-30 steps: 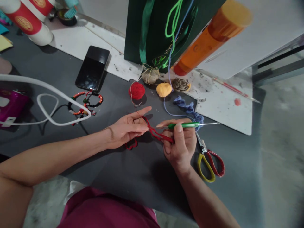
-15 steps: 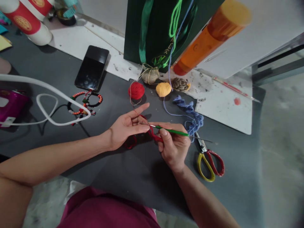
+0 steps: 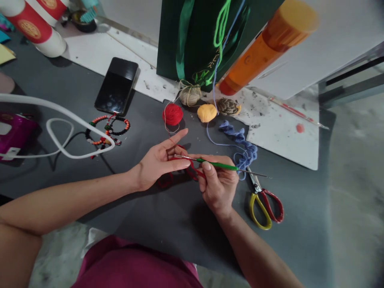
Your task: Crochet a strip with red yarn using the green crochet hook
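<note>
My right hand (image 3: 219, 182) is closed on a crochet hook (image 3: 219, 164) with a green handle, its metal tip pointing left toward my other hand. My left hand (image 3: 160, 160) has its index finger stretched out, and red yarn runs over that finger. Between the two hands lies a strip of red crochet work (image 3: 192, 172), partly hidden by the fingers; my left thumb and fingers pinch near it. A loop of the red piece hangs below my left hand. From the red yarn ball (image 3: 172, 115) a thin strand leads down to my left index finger.
Scissors (image 3: 260, 200) and a blue crocheted spiral (image 3: 243, 146) lie right of my hands. Behind are a yellow yarn ball (image 3: 207, 113), a beige one (image 3: 190, 96), a dark green bag (image 3: 198, 44) and an orange tube (image 3: 264, 48). Leftward are a phone (image 3: 117, 86), beaded bracelets (image 3: 99, 120) and a white cable (image 3: 75, 156).
My right hand and the hook have shifted very slightly left, with the hook tip still by my left fingers. The left thumb has moved a little; everything else stays in place.
</note>
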The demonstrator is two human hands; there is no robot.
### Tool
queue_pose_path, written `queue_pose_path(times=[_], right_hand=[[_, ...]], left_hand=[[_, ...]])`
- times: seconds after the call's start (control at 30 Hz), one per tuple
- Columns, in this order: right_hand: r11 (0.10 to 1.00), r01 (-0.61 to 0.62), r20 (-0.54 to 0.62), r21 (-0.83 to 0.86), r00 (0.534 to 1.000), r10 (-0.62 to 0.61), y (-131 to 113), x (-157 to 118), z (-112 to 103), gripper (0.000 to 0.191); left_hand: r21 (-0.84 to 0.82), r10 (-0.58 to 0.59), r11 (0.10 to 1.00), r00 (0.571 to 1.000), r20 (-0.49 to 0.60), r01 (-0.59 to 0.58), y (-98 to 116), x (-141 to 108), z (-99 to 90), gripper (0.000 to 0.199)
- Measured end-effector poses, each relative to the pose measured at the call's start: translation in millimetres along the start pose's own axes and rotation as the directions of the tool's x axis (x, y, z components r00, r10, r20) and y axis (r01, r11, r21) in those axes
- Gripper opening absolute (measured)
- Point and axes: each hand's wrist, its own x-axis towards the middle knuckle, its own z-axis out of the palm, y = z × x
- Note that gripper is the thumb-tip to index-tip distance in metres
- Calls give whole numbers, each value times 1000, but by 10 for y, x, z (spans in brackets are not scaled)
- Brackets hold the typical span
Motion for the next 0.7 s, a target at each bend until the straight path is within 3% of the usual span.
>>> queue_pose_path(times=[0.3,0.4,0.5,0.6,0.7], right_hand=[[998,67,2,4,998,-67,18,-6,22,8],[968,205,24,-142,979,-204,29,-9,19,13],[896,342,98,-282,940,-328,39,-21,13,20],[924,298,75,-238,955,-288,41,-24,27,18],[982,163,27,-94,987,-161,48,-3,57,7]], left_hand=[[-42,-37,998,999,-13,37,12,4,27,78],[-60,-13,998,999,-45,10,12,-8,47,86],[-125,-70,990,997,-27,66,-11,-18,46,84],[-209,-150,966,988,31,153,-35,-13,17,77],[-249,-197,945,977,82,212,-40,-1,-20,73]])
